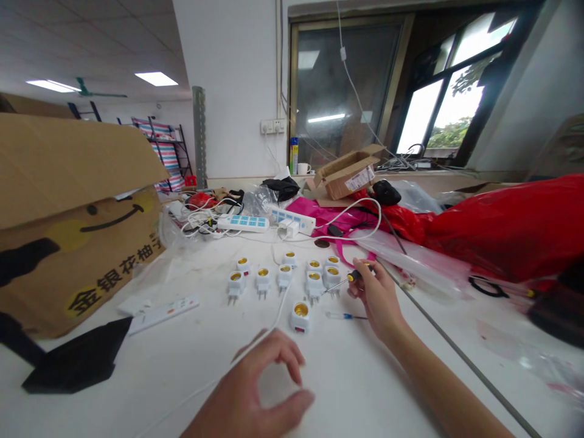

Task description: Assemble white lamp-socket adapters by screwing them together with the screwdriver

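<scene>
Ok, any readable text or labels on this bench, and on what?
"金银花柚" in large black characters on the cardboard box; the characters after it are unclear.
White label on the small brown carton: barcode-like marks, too small to read.
Blue-and-yellow can: label too blurred to read.

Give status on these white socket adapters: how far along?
Done, seemingly: nine white plastic adapters with brass sockets stand grouped on the white table. In hand: right hand grips a black-and-yellow screwdriver beside them. Left: one adapter sits apart near the empty left hand; which are finished, can't tell.
</scene>
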Motion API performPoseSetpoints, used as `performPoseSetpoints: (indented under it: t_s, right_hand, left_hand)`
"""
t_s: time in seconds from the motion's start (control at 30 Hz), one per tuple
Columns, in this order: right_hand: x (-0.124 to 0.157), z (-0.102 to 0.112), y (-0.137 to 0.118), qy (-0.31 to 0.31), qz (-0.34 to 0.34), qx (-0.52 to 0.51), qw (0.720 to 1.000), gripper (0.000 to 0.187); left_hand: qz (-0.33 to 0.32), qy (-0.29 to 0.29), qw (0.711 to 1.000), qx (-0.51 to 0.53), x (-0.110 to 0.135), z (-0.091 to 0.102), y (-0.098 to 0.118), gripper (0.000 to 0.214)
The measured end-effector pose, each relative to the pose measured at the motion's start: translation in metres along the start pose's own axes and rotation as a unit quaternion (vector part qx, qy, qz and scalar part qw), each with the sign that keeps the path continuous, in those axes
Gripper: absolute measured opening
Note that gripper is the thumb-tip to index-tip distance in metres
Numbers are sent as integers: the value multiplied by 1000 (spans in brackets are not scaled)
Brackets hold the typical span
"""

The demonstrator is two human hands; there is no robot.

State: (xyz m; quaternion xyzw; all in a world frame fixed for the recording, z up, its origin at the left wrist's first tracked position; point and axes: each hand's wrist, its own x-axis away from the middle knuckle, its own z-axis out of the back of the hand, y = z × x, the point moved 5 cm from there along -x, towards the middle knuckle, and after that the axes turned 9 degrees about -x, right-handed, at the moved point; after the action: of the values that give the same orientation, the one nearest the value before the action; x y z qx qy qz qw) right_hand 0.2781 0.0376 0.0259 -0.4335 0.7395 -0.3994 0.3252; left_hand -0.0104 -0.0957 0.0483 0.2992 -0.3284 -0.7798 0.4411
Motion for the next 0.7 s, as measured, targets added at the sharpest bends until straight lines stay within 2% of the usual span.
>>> performPoseSetpoints:
  t_s: [0.03, 0.07, 0.13, 0.2, 0.27, 0.33, 0.47, 0.53, 0.7]
  right_hand:
    - [0, 0, 0, 2, 2, 4, 1000, 21]
    - [0, 1, 0, 5, 4, 9, 1000, 21]
    - [0, 3, -1, 11, 13, 19, 1000, 21]
    - [-1, 4, -1, 17, 26, 33, 999, 23]
    - [-2, 5, -2, 23, 43, 49, 998, 25]
    - [-2, 6, -3, 27, 58, 64, 996, 34]
    - [0, 3, -7, 26, 81, 90, 992, 58]
    - [3, 1, -11, 25, 92, 103, 990, 61]
    - [12, -6, -20, 7, 121, 122, 985, 59]
  left_hand:
    - [-11, 62, 998, -25, -17, 7, -3, 17]
    - [-35, 97, 994, -48, -32, 11, -5, 24]
    - [-66, 117, 988, -78, -58, 13, -13, 51]
    - [-54, 80, 992, -78, -76, 9, -27, 70]
    - [-35, 50, 996, -72, -86, 5, -39, 77]
    - [-25, 43, 997, -67, -91, 4, -46, 74]
    - [-35, 49, 997, -56, -92, -2, -48, 52]
    - [-49, 58, 996, -51, -91, -6, -49, 46]
    - [-76, 58, 995, -40, -85, -13, -49, 52]
